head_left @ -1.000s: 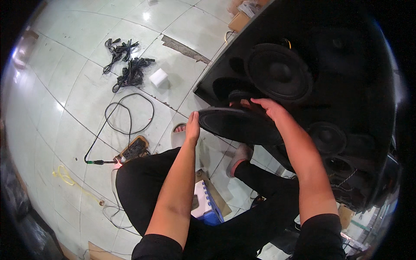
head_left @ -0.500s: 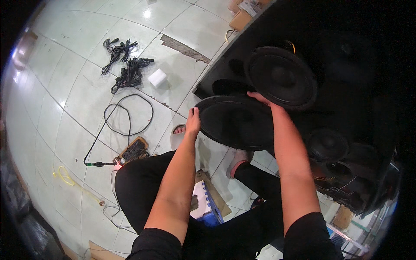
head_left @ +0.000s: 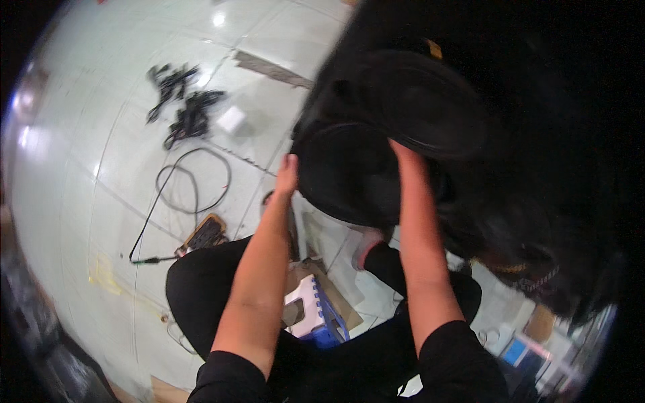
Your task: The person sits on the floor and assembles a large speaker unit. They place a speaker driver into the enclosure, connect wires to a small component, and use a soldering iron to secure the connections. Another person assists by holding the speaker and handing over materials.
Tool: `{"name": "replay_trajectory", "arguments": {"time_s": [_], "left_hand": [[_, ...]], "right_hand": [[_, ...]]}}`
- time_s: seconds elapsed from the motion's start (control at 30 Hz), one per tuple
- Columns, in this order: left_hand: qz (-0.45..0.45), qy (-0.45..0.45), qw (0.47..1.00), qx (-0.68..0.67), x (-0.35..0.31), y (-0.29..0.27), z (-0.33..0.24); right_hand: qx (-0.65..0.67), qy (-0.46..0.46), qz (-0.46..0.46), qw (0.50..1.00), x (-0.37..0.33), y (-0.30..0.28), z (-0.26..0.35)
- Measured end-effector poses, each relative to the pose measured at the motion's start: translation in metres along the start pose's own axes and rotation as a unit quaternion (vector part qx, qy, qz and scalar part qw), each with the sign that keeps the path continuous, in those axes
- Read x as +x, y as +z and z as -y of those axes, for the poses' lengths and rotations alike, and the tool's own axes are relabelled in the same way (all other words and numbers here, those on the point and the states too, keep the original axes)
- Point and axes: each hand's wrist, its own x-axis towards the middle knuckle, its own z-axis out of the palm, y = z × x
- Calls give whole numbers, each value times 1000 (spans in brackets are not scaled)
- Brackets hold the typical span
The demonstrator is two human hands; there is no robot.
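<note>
Pale tiled floor (head_left: 80, 181) spreads out under the scene, with bundled black cables (head_left: 191, 114) and a white block (head_left: 231, 119) lying on it, while a large black cabinet (head_left: 551, 174) fills the right side, blurred and very dark. In front of the person, at the cabinet's near left edge and above the floor, is a round black speaker (head_left: 346, 176), held between both hands. The left hand (head_left: 287, 176) grips its left rim; the right hand (head_left: 402, 152) holds it at the upper right, its fingertips lost in the dark. Whether the speaker touches the cabinet cannot be told. It is probably heavy for its size, with most of the weight likely behind the face, and its rim looks stiff and not especially slippery. The middle of the face is likely thin and easily dented, so the best hold is on opposite sides of the rim, palms clear of the centre. The broad face points up toward the person's head; being round, it shows no long axis across, and its centre line appears to run up and down through the disc, though any slight tilt is hard to judge.
</note>
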Motion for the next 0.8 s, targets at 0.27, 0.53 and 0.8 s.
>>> {"name": "replay_trajectory", "arguments": {"time_s": [0.27,0.53,0.8], "left_hand": [[-277,43,958,62,-40,-1,-73],[-156,182,957,-163,-129,-87,-224],[-146,316,920,183,-350,-173,-256]], "right_hand": [[103,-307,95,941,-95,-110,52],[122,-233,404,876,-130,-303,5],[46,112,169,978,-291,-451,-48]]}}
